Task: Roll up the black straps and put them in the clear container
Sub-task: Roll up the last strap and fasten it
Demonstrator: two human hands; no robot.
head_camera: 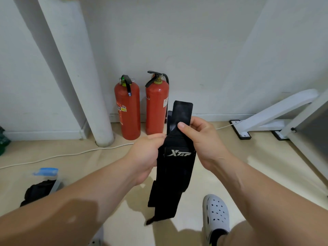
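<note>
Black strap (174,176) hangs upright between both hands, long axis running top to bottom, its lower end dangling by a white shoe (215,215). The left hand (145,158) grips its left edge with curled fingers; the right hand (202,139) pinches the upper part, thumb in front, the top end standing free above. White lettering reads "XTEP". Rolling probably starts from that top end. The clear container (55,184), dark straps (39,191) inside, sits on the floor (88,157) lower left, nearer the left hand. Two red fire extinguishers (126,110) stand by the wall (195,50), labels unreadable.
</note>
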